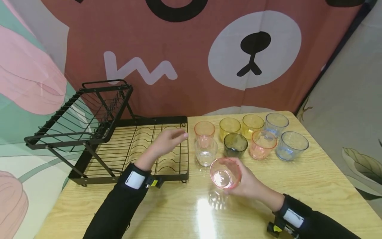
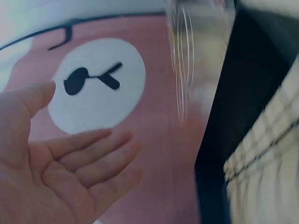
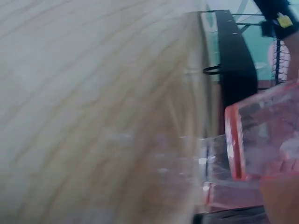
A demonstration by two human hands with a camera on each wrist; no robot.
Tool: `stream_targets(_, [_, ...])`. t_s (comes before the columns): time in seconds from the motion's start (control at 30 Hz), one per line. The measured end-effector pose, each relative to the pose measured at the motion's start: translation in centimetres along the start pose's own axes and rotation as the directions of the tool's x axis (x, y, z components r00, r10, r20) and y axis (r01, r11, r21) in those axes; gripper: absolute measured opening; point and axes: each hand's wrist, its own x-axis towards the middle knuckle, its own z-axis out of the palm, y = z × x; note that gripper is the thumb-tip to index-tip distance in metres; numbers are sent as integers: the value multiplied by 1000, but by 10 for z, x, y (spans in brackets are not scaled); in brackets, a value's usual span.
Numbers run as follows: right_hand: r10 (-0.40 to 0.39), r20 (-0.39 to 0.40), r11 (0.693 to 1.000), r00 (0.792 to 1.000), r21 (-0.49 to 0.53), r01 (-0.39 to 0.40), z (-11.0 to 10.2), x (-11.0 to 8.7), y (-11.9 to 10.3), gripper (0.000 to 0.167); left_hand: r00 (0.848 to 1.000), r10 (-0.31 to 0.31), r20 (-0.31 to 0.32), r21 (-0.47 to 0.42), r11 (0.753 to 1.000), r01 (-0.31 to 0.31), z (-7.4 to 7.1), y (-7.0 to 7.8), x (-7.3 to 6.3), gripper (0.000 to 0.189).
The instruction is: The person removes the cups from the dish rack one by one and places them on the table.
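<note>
My right hand [image 1: 243,181] grips a pink-rimmed clear glass [image 1: 225,173] by its right side, mouth tilted toward the head camera. In the right wrist view the same glass [image 3: 266,135] appears at the right edge, partly cut off. My left hand [image 1: 168,141] holds nothing and hovers over the right part of a black wire dish rack [image 1: 188,159]. Its palm and spread fingers show plainly in the left wrist view. Just beyond the gripped glass stand a clear glass [image 1: 206,154] and a dark grey glass [image 1: 235,146].
A pink glass [image 1: 204,129] stands behind the clear one. Further right are two yellow glasses [image 1: 229,127], another pink glass [image 1: 263,146] and two blue glasses [image 1: 291,147]. The rack's raised upper tier [image 1: 104,137] leans to the left. A bear-print cloth [image 1: 185,66] hangs behind the wooden table [image 1: 167,212].
</note>
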Motion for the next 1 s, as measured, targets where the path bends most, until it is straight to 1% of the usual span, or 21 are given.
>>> stream_targets(0.07, [20,-7,999,1000,42,-19,0,0,6,85,998,-6,-63,124,992,14,-8,3,12,56])
stream_targets(0.1, [29,-15,998,999,64,-28,0,1,9,83,996,-16,-90,169,985,31,-12,4,18,58])
stream_targets(0.2, [112,-47,986,993,128,-105,1,2,16,84,986,-28,-165,295,952,76,-22,6,36,65])
stream_targets(0.27, [168,-67,973,984,169,-155,2,3,19,84,978,-19,-208,363,927,95,-27,4,48,69])
stream_targets(0.37, [246,-78,948,966,229,-223,4,4,22,85,967,-7,-253,459,879,127,-34,-1,63,75])
stream_targets(0.43, [278,-77,930,958,272,-248,5,5,24,84,962,-14,-272,508,847,156,-37,-6,71,80])
stream_targets(0.47, [293,-77,921,953,292,-259,5,6,26,84,961,-28,-274,526,832,174,-39,-8,74,84])
stream_targets(0.53, [310,-87,917,947,291,-273,4,6,27,84,958,-63,-279,544,812,211,-40,-11,79,90])
stream_targets(0.6, [331,-101,919,938,258,-297,3,7,29,85,955,-101,-278,549,799,245,-40,-15,84,93])
stream_targets(0.67, [348,-120,927,930,191,-322,1,7,30,87,951,-129,-281,561,782,272,-39,-18,89,95])
stream_targets(0.77, [360,-140,933,922,71,-353,-2,6,30,93,949,-143,-282,596,749,290,-37,-22,95,97])
stream_targets(0.83, [354,-141,935,925,15,-355,-4,6,30,97,951,-138,-278,623,728,288,-35,-24,98,99])
stream_targets(0.9, [349,-138,930,927,-71,-361,-7,5,29,100,954,-128,-272,644,712,279,-32,-26,101,100])
stream_targets(0.97, [332,-131,915,934,-195,-352,-12,3,23,98,958,-112,-264,663,700,264,-30,-28,102,101])
stream_targets(1.0, [328,-124,901,937,-257,-349,-16,3,19,95,961,-97,-260,672,696,252,-28,-29,102,101])
